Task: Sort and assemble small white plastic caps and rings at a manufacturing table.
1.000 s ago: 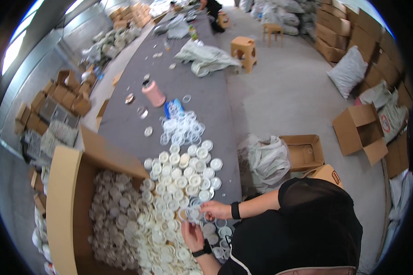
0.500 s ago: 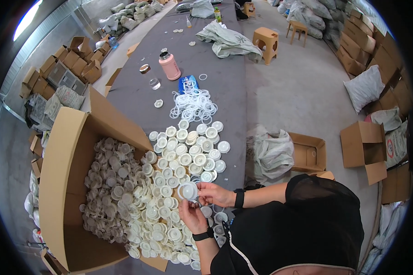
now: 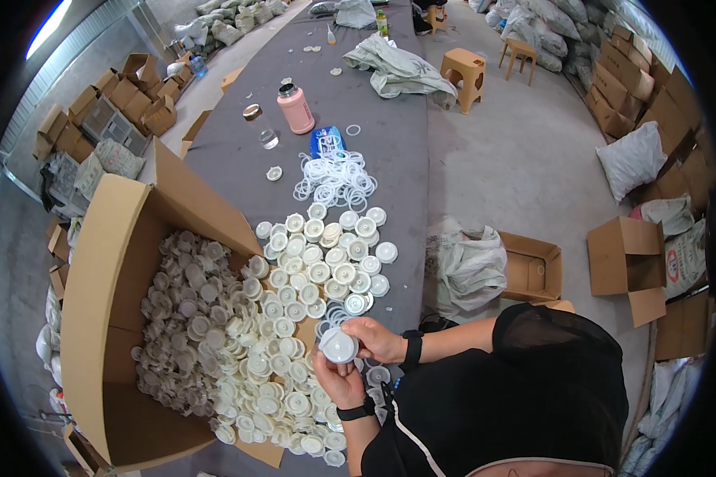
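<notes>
A round white plastic lid is held between my two hands, its smooth face turned up. My left hand grips it from below, fingers curled at its rim. My right hand holds its right edge, with thumb and fingers closed on it. Whether a sealing ring sits on the lid cannot be made out. Just beyond my hands lie several pale sealing rings. Many white lids are heaped left of my hands, spilling from a large open cardboard box.
Farther up the grey-covered table are a pile of white rings, a blue packet, a pink flask and a clear bottle. To the right, on the floor, stand an open carton and a plastic stool.
The lid has tilted and come closer to me, now showing a smooth face where a ring showed at its edge. Both hands have closed in around it.
</notes>
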`<action>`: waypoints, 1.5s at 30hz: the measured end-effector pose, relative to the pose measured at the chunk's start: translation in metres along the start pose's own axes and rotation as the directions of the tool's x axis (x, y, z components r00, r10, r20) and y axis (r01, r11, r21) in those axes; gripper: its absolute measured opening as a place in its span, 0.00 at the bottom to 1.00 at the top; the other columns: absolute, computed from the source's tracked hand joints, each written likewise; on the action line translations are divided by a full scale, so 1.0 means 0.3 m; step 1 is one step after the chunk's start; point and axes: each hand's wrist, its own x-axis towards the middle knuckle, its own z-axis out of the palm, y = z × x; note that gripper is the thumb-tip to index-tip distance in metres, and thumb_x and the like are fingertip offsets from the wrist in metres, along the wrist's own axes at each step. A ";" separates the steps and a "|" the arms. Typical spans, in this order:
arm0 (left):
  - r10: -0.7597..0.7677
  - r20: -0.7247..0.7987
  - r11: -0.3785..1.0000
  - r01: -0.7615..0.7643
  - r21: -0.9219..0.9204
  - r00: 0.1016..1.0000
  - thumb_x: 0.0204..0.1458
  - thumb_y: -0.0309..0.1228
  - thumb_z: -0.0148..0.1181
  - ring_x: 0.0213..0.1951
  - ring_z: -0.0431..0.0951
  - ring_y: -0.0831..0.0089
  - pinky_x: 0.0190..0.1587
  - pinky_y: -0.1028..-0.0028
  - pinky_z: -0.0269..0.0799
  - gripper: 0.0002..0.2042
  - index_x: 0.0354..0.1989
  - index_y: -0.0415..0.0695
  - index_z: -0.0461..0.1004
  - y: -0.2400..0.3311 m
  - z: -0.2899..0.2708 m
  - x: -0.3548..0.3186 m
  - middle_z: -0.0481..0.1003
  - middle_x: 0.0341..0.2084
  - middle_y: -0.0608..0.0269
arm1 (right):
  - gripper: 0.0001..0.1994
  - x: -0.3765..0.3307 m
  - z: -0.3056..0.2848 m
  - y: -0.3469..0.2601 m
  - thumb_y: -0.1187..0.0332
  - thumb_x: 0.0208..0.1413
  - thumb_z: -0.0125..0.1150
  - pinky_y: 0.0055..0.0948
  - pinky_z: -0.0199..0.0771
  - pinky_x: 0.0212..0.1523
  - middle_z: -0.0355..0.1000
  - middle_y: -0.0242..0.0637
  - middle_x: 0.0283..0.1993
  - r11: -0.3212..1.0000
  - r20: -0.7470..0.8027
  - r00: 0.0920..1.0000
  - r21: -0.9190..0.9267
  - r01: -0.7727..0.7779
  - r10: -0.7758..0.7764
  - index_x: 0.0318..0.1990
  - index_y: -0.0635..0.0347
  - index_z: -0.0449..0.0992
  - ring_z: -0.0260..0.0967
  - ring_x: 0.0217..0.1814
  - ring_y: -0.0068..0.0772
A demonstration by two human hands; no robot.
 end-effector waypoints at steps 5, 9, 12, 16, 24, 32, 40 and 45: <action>0.261 -0.169 0.916 -0.189 0.353 0.950 0.49 0.34 0.47 0.16 0.61 0.84 0.20 0.83 0.59 0.08 0.23 0.45 0.63 0.017 0.116 -0.026 0.64 0.15 0.72 | 0.14 -0.034 0.041 -0.049 0.59 0.51 0.47 0.11 0.48 0.08 0.60 0.22 0.13 0.961 0.101 0.993 -0.276 -0.026 0.056 0.21 0.58 0.70 0.50 0.09 0.10; 0.037 -0.085 0.898 0.004 0.441 0.996 0.47 0.28 0.50 0.19 0.65 0.82 0.23 0.81 0.62 0.06 0.21 0.44 0.63 0.055 0.016 0.000 0.66 0.17 0.70 | 0.14 0.009 0.002 -0.058 0.59 0.51 0.48 0.11 0.50 0.09 0.61 0.22 0.13 0.885 0.132 0.949 -0.416 -0.208 0.285 0.22 0.58 0.70 0.53 0.10 0.10; 0.088 -0.126 0.780 0.010 0.626 0.988 0.47 0.26 0.51 0.20 0.65 0.83 0.24 0.82 0.61 0.04 0.23 0.41 0.67 0.054 -0.092 0.053 0.68 0.18 0.70 | 0.15 0.057 -0.056 -0.041 0.57 0.51 0.48 0.14 0.54 0.10 0.61 0.24 0.14 0.784 -0.089 0.948 -0.541 -0.305 0.307 0.22 0.58 0.70 0.54 0.10 0.14; 0.420 0.046 0.140 -0.114 0.984 0.906 0.42 0.27 0.55 0.29 0.68 0.68 0.34 0.72 0.64 0.11 0.33 0.35 0.67 0.085 -0.324 0.144 0.69 0.27 0.57 | 0.16 0.175 -0.221 -0.058 0.56 0.52 0.45 0.20 0.58 0.12 0.62 0.28 0.13 0.955 -0.319 0.947 -0.265 -0.135 0.045 0.24 0.60 0.70 0.58 0.11 0.19; 0.636 -0.009 -0.418 0.354 0.837 0.771 0.33 0.26 0.57 0.36 0.68 0.56 0.39 0.65 0.63 0.19 0.38 0.37 0.65 0.236 -0.571 0.256 0.68 0.31 0.50 | 0.19 0.225 -0.354 -0.127 0.57 0.53 0.42 0.24 0.67 0.34 0.65 0.39 0.43 0.990 -0.335 0.935 -0.045 -0.136 0.114 0.45 0.64 0.62 0.66 0.33 0.27; 0.664 0.280 -0.275 -0.122 0.954 0.693 0.35 0.22 0.52 0.26 0.66 0.66 0.30 0.71 0.62 0.09 0.29 0.38 0.68 0.137 -0.428 0.206 0.66 0.24 0.57 | 0.17 0.178 -0.265 0.102 0.58 0.50 0.49 0.20 0.67 0.25 0.70 0.40 0.37 0.854 -0.194 0.844 -0.048 -0.517 0.500 0.41 0.64 0.66 0.66 0.25 0.25; 0.201 0.482 -0.264 -0.427 0.865 0.853 0.37 0.24 0.53 0.33 0.67 0.58 0.37 0.65 0.62 0.11 0.32 0.40 0.67 -0.091 -0.330 0.243 0.68 0.27 0.55 | 0.15 0.254 -0.306 0.096 0.55 0.48 0.52 0.16 0.53 0.12 0.62 0.29 0.16 0.873 -0.482 0.818 -0.193 -0.449 0.314 0.32 0.60 0.67 0.58 0.14 0.18; 0.174 0.095 -0.278 -0.043 0.960 0.980 0.38 0.25 0.54 0.32 0.69 0.59 0.35 0.66 0.64 0.11 0.33 0.39 0.67 -0.133 -0.445 0.374 0.69 0.27 0.55 | 0.13 0.231 -0.388 0.045 0.56 0.50 0.50 0.12 0.50 0.12 0.61 0.23 0.17 0.826 -0.452 0.866 -0.391 -0.406 0.212 0.34 0.55 0.67 0.55 0.14 0.12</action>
